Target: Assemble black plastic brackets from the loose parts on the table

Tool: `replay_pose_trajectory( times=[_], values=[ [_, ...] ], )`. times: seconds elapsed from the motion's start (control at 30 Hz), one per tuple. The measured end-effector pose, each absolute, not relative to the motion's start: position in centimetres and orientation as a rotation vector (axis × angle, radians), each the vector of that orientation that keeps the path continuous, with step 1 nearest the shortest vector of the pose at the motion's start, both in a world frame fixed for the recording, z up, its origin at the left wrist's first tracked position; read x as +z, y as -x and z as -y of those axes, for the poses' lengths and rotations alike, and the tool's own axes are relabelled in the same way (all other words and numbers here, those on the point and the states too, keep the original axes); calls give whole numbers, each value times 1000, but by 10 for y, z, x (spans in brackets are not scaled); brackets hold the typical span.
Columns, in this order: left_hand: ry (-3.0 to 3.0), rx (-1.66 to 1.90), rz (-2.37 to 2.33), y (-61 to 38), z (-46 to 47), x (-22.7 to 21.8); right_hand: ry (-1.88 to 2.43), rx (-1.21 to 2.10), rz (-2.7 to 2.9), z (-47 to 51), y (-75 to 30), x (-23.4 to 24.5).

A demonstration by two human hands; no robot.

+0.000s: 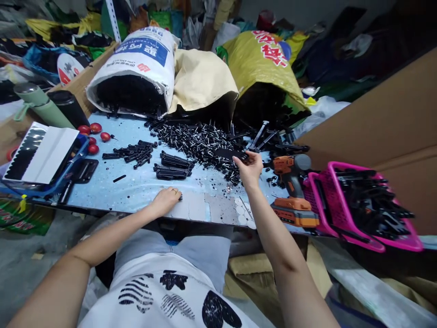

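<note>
My right hand [251,169] reaches to the right side of a heap of screws with black parts [191,139]. Its fingers are pinched at the end of a flat, dark, elongated plastic piece [228,154] that lies over the heap. Near the table's front edge rests my left hand [166,201], its fingers curled, with a small dark bit showing at the fingertips; what it is cannot be made out. Stacked black plastic arms [173,166] lie just beyond the left hand, and more black arms [134,152] are spread farther left.
An orange cordless drill [290,189] stands on the right, beside pink baskets [358,218] of black parts. Open sacks, one white [136,59] and one yellow [259,64], line the back. Red fruits [94,128], bottles [44,107] and a blue tray [80,152] are on the left.
</note>
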State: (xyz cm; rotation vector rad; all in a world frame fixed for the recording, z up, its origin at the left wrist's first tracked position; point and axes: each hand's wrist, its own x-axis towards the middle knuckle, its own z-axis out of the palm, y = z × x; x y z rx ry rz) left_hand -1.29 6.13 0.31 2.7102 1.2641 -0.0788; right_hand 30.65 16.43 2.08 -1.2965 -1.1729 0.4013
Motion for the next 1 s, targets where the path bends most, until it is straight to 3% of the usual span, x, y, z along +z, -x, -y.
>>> replay_pose_trajectory(
  times=[0.13, 0.23, 0.43, 0.5, 0.6, 0.73, 0.83, 1.0],
  values=[
    [-2731, -30, -1324, 15, -60, -7, 1307, 306, 1136, -143, -310, 38],
    [-2712, 46, -1359, 18, -57, -10, 1301, 435, 1292, -113, -300, 55],
    [-2586, 366, -1378, 24, -49, -10, 1027, 1356, 1856, -77, -258, 46],
    [-2545, 427, -1401, 28, -47, -9, 943, 1499, 1992, -82, -252, 32],
    [-2507, 465, -1434, 35, -45, -10, 1136, 1230, 2093, -86, -248, 15],
    [-2425, 574, -1469, 40, -42, -13, 1909, 576, 1881, -65, -225, 10],
    [-2294, 713, -1475, 36, -42, -11, 2127, 566, 1950, -45, -197, 8],
    [-1940, 935, -1333, 24, -39, -4, 1709, 928, 1817, -46, -178, 3]
  ],
)
